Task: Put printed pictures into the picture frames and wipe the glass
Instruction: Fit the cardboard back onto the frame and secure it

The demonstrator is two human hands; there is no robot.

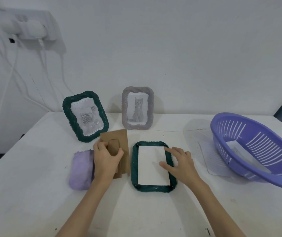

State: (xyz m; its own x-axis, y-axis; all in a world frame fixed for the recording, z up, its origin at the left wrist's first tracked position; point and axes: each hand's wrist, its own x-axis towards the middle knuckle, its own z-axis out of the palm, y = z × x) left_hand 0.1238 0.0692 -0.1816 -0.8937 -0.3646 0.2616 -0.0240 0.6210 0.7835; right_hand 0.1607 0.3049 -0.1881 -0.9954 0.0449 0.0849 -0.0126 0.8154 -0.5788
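Risk: left hand (106,155), fingers closed on the cardboard backing (118,147), could nudge the loose print (152,165) askew; right hand (179,164), fingers spread, merely presses it into the face-down frame (135,168)

No legible text; faint lines on basket-side paper (213,158), perhaps print.

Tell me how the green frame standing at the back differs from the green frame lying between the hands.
The standing green frame leans upright, front outward, showing a rose print. The lying green frame is face down on the table, back open, with white paper showing. Both share the dark green, rope-textured border.
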